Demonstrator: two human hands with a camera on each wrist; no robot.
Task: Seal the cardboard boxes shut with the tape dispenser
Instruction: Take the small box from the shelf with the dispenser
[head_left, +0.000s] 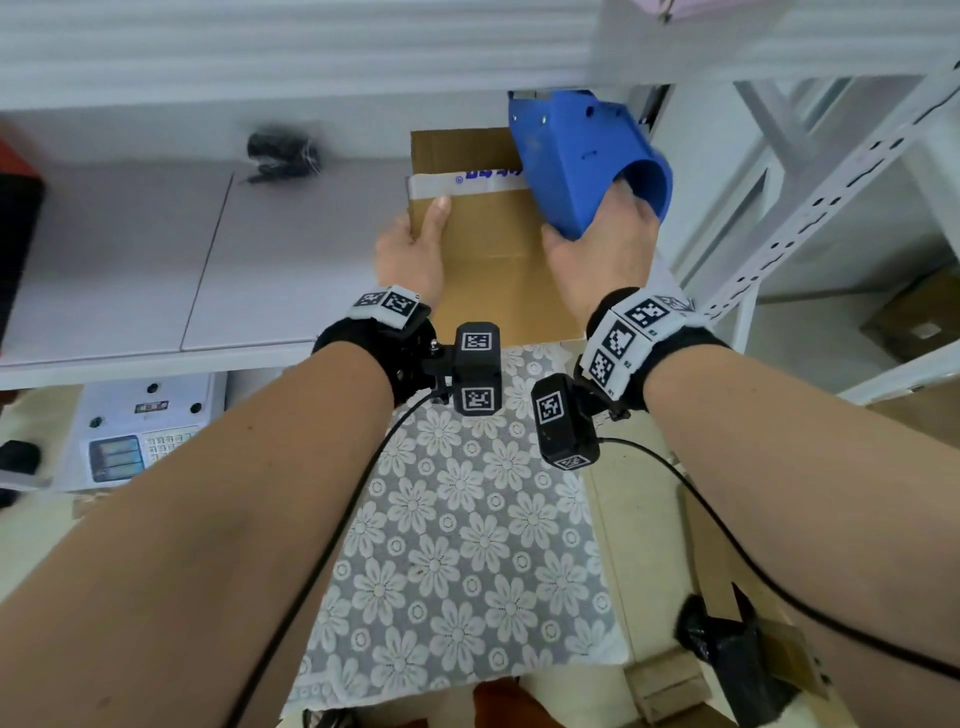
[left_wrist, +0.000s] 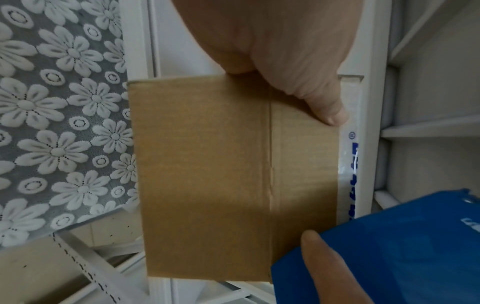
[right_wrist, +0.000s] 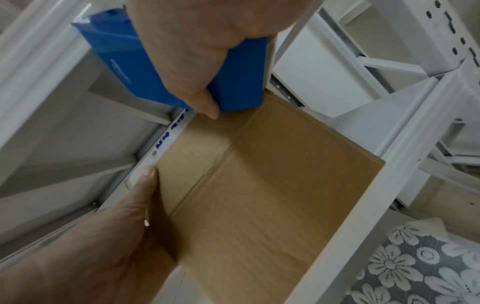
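Fingers (head_left: 439, 210) pin brown box (head_left: 493, 249) (white printed tape (head_left: 467, 183) across seam).

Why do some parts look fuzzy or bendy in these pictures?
Head view: the shelf rail looks bent by the wide lens. Left wrist view: the left hand is close and soft; a shadow darkens the cardboard box. Right wrist view: the blue tape dispenser looks slightly blurred.

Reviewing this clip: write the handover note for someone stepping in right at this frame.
Left hand: grips the cardboard box at its left edge, thumb lying along the top beside the tape strip.
Right hand: holds the blue tape dispenser at the strip's right end.
Done: a white strip with blue print is laid across the box top.
Left: whether the strip is cut free is hidden by the dispenser; check, then press it down.
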